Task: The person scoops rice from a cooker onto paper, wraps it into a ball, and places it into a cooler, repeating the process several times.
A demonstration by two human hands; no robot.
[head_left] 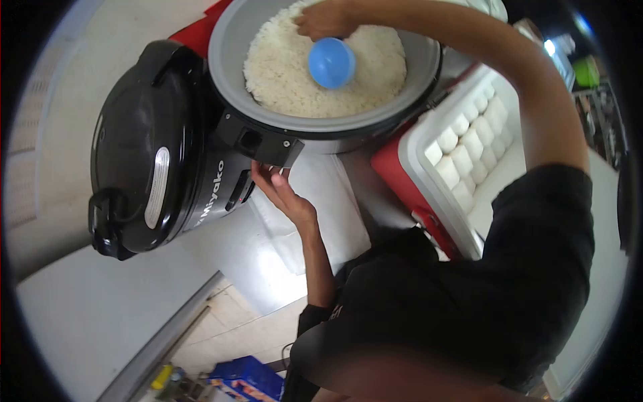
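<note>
A large rice cooker [224, 87] with its lid off holds a mound of white rice [281, 77] in a grey inner pot. My right hand [328, 19] reaches over the rice from the right, its fingers curled in a fist. Directly below that fist, a round blue plastic scoop [331, 63] sits over the rice; any handle is hidden in the hand. Down at the cooker's front, my left hand [284, 194] has its fingers and thumb on the underside of a black bracket [261, 141] on the cooker's side.
A black Miyako rice cooker [147, 147] with a closed lid stands at the left. On the right, a red and white cooler box [408, 161] contains several rows of white rounded packs [469, 147]. A blue box [248, 378] lies low beyond the metal table [248, 281].
</note>
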